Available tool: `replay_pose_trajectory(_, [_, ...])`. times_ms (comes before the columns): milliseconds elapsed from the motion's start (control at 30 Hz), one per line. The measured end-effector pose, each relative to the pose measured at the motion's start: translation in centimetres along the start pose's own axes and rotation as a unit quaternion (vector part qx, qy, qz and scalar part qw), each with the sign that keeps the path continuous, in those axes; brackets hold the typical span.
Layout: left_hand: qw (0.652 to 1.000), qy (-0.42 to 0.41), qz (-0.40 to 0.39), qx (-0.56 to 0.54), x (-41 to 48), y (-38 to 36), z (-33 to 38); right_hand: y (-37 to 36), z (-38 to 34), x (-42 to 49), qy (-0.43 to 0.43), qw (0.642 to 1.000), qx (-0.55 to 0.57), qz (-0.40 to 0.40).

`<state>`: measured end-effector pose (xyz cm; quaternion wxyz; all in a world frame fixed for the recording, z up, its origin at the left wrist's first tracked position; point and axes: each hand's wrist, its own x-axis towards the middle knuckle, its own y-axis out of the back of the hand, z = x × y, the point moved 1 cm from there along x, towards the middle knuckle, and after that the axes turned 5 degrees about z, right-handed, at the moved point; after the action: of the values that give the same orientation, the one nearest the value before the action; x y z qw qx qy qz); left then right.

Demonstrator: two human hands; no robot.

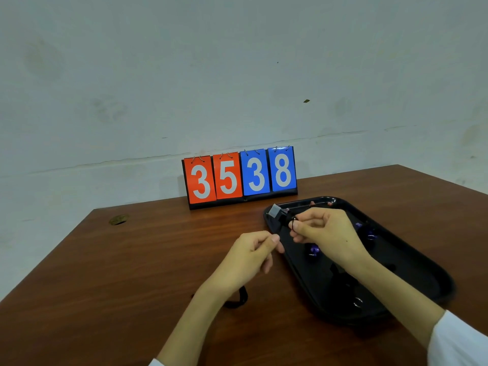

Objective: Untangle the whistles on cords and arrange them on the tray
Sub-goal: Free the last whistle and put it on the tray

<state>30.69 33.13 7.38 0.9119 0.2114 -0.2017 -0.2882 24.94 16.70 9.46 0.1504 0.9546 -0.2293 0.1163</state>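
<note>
A black tray (412, 262) lies on the right of the wooden table. My right hand (326, 231) hovers over its far left corner, pinching a dark whistle (277, 213) by its ring. My left hand (250, 253) is beside the tray's left rim, thumb and forefinger pinched on a thin black cord that I can barely see. A loop of black cord (239, 299) lies on the table under my left wrist. Two purple whistles (313, 250) (369, 233) rest in the tray, and a metal ring (357, 302) sits near its front.
A flip scoreboard (240, 178) reading 3538 stands at the table's back edge against the wall. A small round hole (118, 220) marks the table's far left. The table (132, 273) ends on the left and at the right rear.
</note>
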Motion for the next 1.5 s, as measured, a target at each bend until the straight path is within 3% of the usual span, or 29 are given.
replay_pose_trajectory(167, [0.999,-0.001,0.002,0.032,0.0,-0.1,-0.5,0.1,1.2,-0.4,0.073,0.975,-0.208,0.031])
replay_pose_trajectory(300, [0.999,-0.004,0.003,0.052,0.0,-0.3,-0.6,0.0,1.5,-0.8,0.113,0.94,-0.321,-0.022])
replay_pose_trajectory(567, [0.997,-0.017,0.004,0.071,0.0,-0.2,-0.5,0.2,1.3,-0.8,0.117,0.905,-0.37,-0.174])
replay_pose_trajectory(833, [0.998,-0.013,0.045,0.044,0.2,0.4,-0.8,0.9,1.3,-1.8,0.039,0.947,-0.187,-0.26])
replay_pose_trajectory(1033, [0.999,-0.011,0.052,0.01,0.4,0.4,-0.9,1.0,0.2,-2.0,-0.015,0.956,-0.04,-0.289])
replay_pose_trajectory(1333, [0.998,0.01,0.062,-0.007,0.4,0.7,-0.9,0.3,-0.3,-1.5,-0.053,0.982,0.107,-0.143])
replay_pose_trajectory(1500, [0.997,-0.002,0.057,0.045,0.3,-0.1,-1.0,-0.2,-0.1,-1.0,-0.065,0.982,0.171,-0.039])
